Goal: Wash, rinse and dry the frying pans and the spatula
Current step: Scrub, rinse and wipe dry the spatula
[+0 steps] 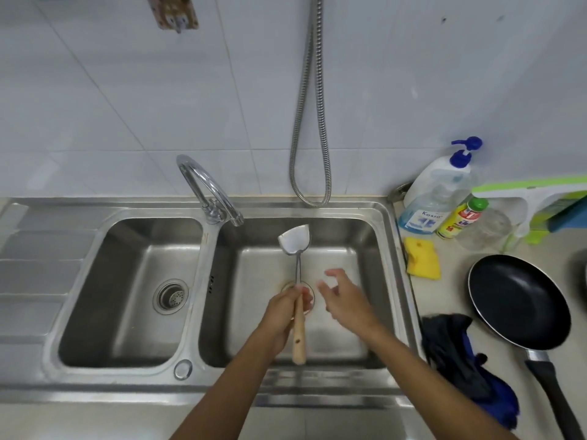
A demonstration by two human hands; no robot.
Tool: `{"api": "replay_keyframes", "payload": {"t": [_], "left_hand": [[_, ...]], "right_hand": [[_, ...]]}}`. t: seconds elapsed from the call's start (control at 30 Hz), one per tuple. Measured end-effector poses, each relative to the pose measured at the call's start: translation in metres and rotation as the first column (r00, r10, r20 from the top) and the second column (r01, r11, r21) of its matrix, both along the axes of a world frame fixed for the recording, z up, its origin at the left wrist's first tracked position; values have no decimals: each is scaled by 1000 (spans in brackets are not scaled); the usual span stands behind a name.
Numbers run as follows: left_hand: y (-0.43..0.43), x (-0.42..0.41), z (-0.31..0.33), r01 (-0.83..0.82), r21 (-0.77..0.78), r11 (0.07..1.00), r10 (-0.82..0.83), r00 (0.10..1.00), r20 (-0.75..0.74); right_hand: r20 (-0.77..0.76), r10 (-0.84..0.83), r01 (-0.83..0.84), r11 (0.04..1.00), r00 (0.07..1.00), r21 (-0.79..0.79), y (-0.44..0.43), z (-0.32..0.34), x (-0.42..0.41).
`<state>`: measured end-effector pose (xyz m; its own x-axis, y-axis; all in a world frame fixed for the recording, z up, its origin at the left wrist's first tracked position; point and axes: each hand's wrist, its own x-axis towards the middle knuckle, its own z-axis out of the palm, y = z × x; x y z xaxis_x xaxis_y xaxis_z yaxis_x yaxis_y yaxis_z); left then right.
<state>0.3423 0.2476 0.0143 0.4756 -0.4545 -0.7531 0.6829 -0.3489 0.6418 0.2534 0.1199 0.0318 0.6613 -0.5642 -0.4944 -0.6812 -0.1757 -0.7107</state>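
While the left hand (282, 315) grips its wooden handle, the spatula (298, 274) stands blade-up over the right basin of the sink (349, 208). The right hand (346, 300) hovers just beside it, fingers loosely spread, holding nothing. Right of the sink, a black frying pan (517, 300), a yellow sponge (422, 257) and a dark cloth (460, 354) lie on the bench (451, 296).

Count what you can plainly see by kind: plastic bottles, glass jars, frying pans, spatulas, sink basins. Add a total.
Plastic bottles: 2 (white pump bottle with blue top, yellow bottle with green cap)
Clear glass jar: 1
Black non-stick frying pan: 1
Wooden-handled metal spatula: 1
Stainless steel sink basins: 2 (left basin, right basin)
Total: 7
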Motion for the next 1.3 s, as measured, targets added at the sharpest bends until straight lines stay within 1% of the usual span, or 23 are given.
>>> {"api": "replay_keyframes", "payload": {"t": [0.03, 0.07, 0.13, 0.17, 0.23, 0.3, 0.33, 0.37, 0.4, 0.43, 0.47, 0.5, 0.57, 0.63, 0.67, 0.73, 0.8, 0.87, 0.93, 1.0, 1.07, 1.2, 1.3], "left_hand": [[-2, 1, 0, 7, -9, 1000, -7, 1000, -4], [-3, 2, 0, 1, -10, 1000, -1, 1000, -2], [-4, 4, 2, -34, 6, 999, 34, 999, 10], [-2, 6, 1, -40, 18, 999, 39, 999, 23], [1, 11, -2, 11, 70, 997, -17, 996, 87], [5, 22, -3, 124, 205, 971, -173, 955, 242], [7, 33, -3, 160, 351, 923, -291, 887, 360], [12, 47, -4, 147, 534, 833, -441, 759, 479], [16, 64, 0, 70, 677, 732, -579, 586, 566], [18, 83, 5, -23, 744, 668, -670, 416, 614], [20, 104, 13, -86, 758, 647, -715, 279, 642], [19, 125, 20, -121, 756, 643, -735, 180, 653], [16, 165, 37, -146, 767, 624, -769, 54, 636], [10, 198, 48, -116, 831, 544, -838, -28, 545], [9, 211, 48, -91, 862, 498, -867, -48, 496], [10, 233, 41, -66, 903, 425, -905, -34, 424], [14, 242, 29, -89, 916, 391, -920, -26, 390], [16, 241, 19, -116, 905, 410, -911, -19, 411], [19, 231, 17, -118, 875, 469, -881, 5, 473], [26, 220, 13, -127, 834, 538, -837, 39, 546], [36, 210, 8, -109, 815, 570, -810, 90, 579], [55, 195, -6, -52, 846, 531, -829, 174, 531], [63, 186, -12, -6, 847, 532, -825, 222, 520]], "right_hand": [[-12, -27, 29, 974, 1000, 226, 20, 4, 4], [-11, -78, 75, 908, 997, 412, 35, 6, 7], [-22, -223, 188, 756, 974, 627, 55, 11, 12], [-27, -272, 224, 726, 962, 650, 62, 12, 15], [-6, -295, 243, 774, 955, 585, 69, 8, 21], [-8, -311, 258, 772, 950, 582, 71, 1, 25], [-21, -315, 263, 753, 949, 603, 70, 1, 27], [-36, -319, 272, 736, 947, 620, 70, 1, 28], [-53, -327, 285, 720, 944, 633, 69, 2, 29], [-65, -335, 297, 708, 940, 640, 69, 3, 31], [-71, -345, 307, 698, 936, 647, 69, 3, 32], [-76, -347, 310, 693, 935, 651, 69, 3, 34], [-91, -352, 323, 687, 932, 651, 69, 2, 40], [-108, -372, 348, 675, 922, 651, 71, 3, 48], [-115, -382, 360, 666, 917, 654, 71, 4, 51], [-124, -400, 377, 651, 908, 659, 72, 5, 57], [-125, -410, 384, 643, 903, 662, 71, 4, 61], [-133, -422, 397, 636, 897, 661, 70, 2, 65], [-145, -426, 407, 629, 893, 662, 72, -3, 70], [-153, -417, 405, 628, 896, 665, 75, -5, 75], [-155, -404, 396, 627, 902, 671, 78, -6, 81], [-146, -374, 368, 637, 916, 677, 83, -2, 93], [-138, -361, 353, 643, 922, 680, 85, -3, 97]]}}
